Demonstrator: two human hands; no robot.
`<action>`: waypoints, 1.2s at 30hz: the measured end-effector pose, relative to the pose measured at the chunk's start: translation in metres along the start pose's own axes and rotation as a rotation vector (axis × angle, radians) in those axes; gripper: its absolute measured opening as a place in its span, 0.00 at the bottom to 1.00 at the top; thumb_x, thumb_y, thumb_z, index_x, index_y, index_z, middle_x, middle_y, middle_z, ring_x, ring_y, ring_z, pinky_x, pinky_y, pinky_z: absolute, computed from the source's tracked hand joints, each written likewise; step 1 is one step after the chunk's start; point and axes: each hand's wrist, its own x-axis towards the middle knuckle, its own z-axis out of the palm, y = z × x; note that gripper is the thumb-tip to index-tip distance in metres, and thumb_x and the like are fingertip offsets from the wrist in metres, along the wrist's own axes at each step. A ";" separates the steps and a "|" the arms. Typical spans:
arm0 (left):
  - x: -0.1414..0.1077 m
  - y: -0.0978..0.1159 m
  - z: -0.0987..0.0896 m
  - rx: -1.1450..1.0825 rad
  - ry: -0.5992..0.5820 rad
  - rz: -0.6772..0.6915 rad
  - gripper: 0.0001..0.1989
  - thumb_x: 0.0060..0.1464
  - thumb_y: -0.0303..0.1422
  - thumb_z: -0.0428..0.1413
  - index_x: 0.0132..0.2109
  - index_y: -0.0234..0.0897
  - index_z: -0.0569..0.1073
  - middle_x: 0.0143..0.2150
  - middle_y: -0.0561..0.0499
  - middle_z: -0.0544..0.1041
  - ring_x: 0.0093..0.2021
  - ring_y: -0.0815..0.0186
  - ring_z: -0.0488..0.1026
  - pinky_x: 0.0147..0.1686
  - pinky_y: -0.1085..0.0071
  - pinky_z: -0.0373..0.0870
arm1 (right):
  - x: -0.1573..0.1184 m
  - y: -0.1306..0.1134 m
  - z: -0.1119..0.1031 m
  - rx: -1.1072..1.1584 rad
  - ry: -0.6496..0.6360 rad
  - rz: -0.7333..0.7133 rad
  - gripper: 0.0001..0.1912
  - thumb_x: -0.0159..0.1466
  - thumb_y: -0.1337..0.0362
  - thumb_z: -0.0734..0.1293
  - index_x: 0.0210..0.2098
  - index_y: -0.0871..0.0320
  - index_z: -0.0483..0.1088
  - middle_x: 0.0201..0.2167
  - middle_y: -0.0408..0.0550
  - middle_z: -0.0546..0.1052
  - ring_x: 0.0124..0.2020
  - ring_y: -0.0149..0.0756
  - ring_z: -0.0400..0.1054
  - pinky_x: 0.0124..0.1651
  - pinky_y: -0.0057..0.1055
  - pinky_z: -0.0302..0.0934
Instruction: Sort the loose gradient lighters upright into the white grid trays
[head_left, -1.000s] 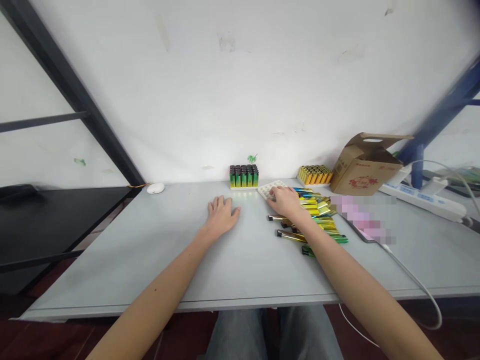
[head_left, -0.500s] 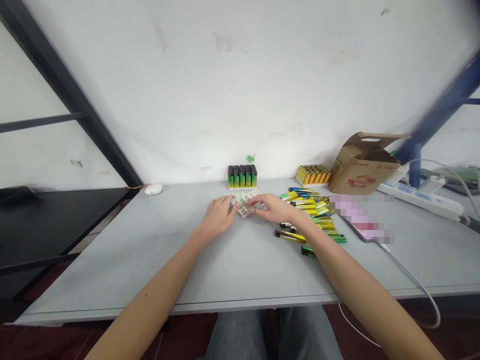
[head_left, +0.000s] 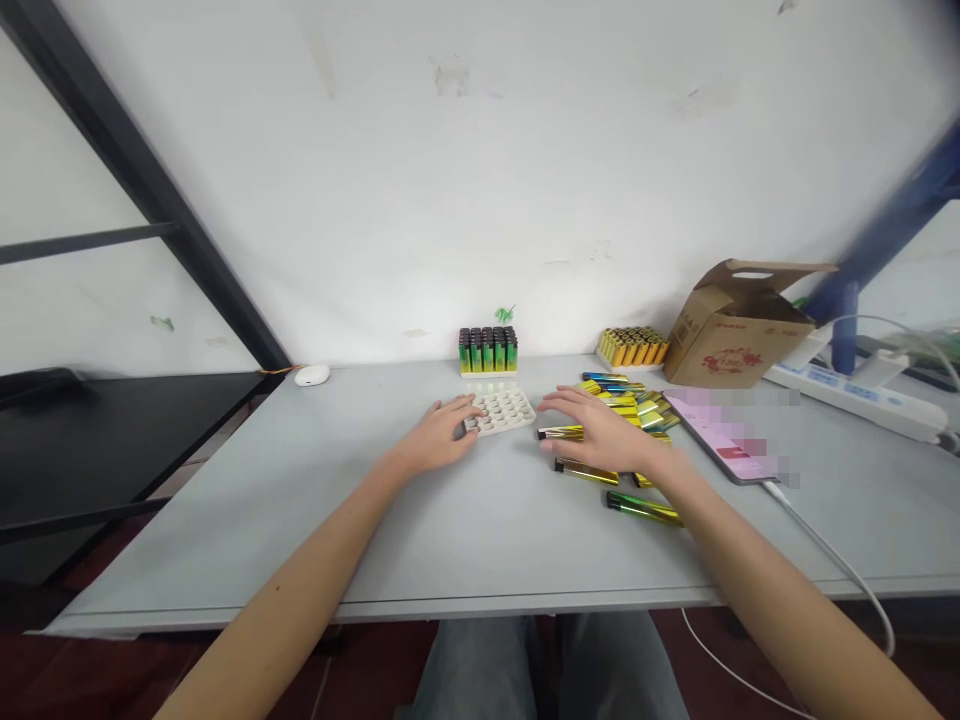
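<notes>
One white tray (head_left: 504, 413), a grid of holes, sits mid-frame on the grey counter (head_left: 465, 540), long axis left-right, right end angled slightly up-frame. Hands apart: left hand (head_left: 441, 437) at the tray's left end, can't tell if gripping; right hand (head_left: 604, 435) fingers spread over shiny loose lighters (head_left: 587, 472), three nearest with dark ends pointing left. Two upright blocks: green-black lighters (head_left: 488, 352) upper centre, yellow-orange pieces (head_left: 634, 349) right.
</notes>
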 end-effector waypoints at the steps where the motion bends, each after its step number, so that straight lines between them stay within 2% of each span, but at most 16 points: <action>1: -0.002 -0.001 -0.002 -0.005 -0.004 0.000 0.20 0.59 0.36 0.44 0.56 0.45 0.66 0.69 0.47 0.55 0.68 0.62 0.50 0.65 0.50 0.42 | -0.009 -0.002 -0.002 -0.019 -0.038 0.001 0.34 0.58 0.43 0.64 0.59 0.54 0.63 0.60 0.53 0.65 0.65 0.53 0.50 0.63 0.50 0.51; 4: -0.005 -0.001 -0.004 -0.012 -0.004 -0.005 0.19 0.58 0.35 0.44 0.55 0.45 0.67 0.68 0.48 0.56 0.68 0.62 0.52 0.65 0.50 0.42 | -0.041 -0.004 -0.004 -0.083 -0.138 0.054 0.47 0.54 0.38 0.65 0.66 0.51 0.51 0.68 0.52 0.50 0.69 0.57 0.40 0.64 0.54 0.50; 6: -0.005 -0.001 -0.004 -0.007 0.009 0.000 0.18 0.58 0.35 0.45 0.54 0.44 0.68 0.67 0.47 0.57 0.67 0.62 0.53 0.65 0.50 0.42 | -0.062 -0.006 0.002 -0.136 -0.154 0.072 0.44 0.58 0.39 0.61 0.67 0.49 0.46 0.70 0.49 0.45 0.69 0.56 0.36 0.64 0.54 0.49; 8: -0.005 0.000 -0.002 0.004 0.023 0.008 0.18 0.58 0.35 0.45 0.54 0.43 0.68 0.67 0.46 0.58 0.67 0.61 0.54 0.65 0.50 0.42 | -0.078 -0.009 0.011 -0.213 -0.108 0.074 0.40 0.63 0.43 0.58 0.68 0.49 0.43 0.70 0.47 0.43 0.70 0.55 0.33 0.65 0.55 0.46; 11: -0.005 0.000 0.000 0.026 0.037 0.016 0.19 0.58 0.35 0.45 0.55 0.43 0.68 0.67 0.45 0.58 0.67 0.60 0.55 0.65 0.50 0.44 | -0.087 -0.010 0.025 -0.306 -0.029 0.051 0.38 0.65 0.46 0.57 0.69 0.51 0.41 0.70 0.47 0.41 0.70 0.54 0.32 0.67 0.55 0.42; 17: -0.007 0.000 -0.004 0.041 0.018 0.048 0.19 0.60 0.36 0.42 0.56 0.45 0.67 0.67 0.46 0.58 0.66 0.60 0.57 0.64 0.49 0.46 | -0.068 0.002 0.030 -0.328 0.035 -0.004 0.35 0.65 0.48 0.58 0.68 0.53 0.47 0.69 0.49 0.49 0.69 0.53 0.38 0.66 0.54 0.45; 23: -0.006 -0.005 -0.008 0.029 0.064 0.041 0.13 0.57 0.35 0.47 0.46 0.44 0.72 0.63 0.48 0.65 0.60 0.58 0.65 0.63 0.50 0.50 | -0.049 0.009 0.029 -0.309 0.047 -0.020 0.29 0.66 0.50 0.56 0.64 0.51 0.56 0.64 0.52 0.60 0.64 0.48 0.54 0.65 0.52 0.47; 27: -0.005 -0.008 -0.007 -0.004 0.126 0.031 0.11 0.56 0.38 0.48 0.38 0.42 0.74 0.57 0.48 0.70 0.58 0.57 0.66 0.60 0.56 0.58 | -0.035 0.010 0.033 -0.303 0.082 -0.008 0.26 0.67 0.52 0.56 0.61 0.54 0.61 0.59 0.53 0.67 0.61 0.48 0.57 0.62 0.50 0.51; 31: -0.001 -0.009 -0.003 -0.028 0.182 0.035 0.12 0.57 0.38 0.48 0.35 0.41 0.74 0.54 0.47 0.72 0.56 0.57 0.68 0.56 0.59 0.63 | -0.020 0.008 0.036 -0.307 0.115 0.023 0.24 0.67 0.55 0.55 0.59 0.56 0.62 0.55 0.53 0.69 0.57 0.47 0.59 0.59 0.45 0.53; 36: 0.002 -0.008 0.003 -0.028 0.246 0.032 0.11 0.57 0.37 0.47 0.34 0.39 0.73 0.50 0.46 0.73 0.50 0.59 0.71 0.52 0.61 0.66 | 0.001 0.005 0.043 -0.345 0.154 0.087 0.20 0.66 0.57 0.56 0.54 0.57 0.64 0.51 0.53 0.72 0.53 0.46 0.61 0.61 0.45 0.46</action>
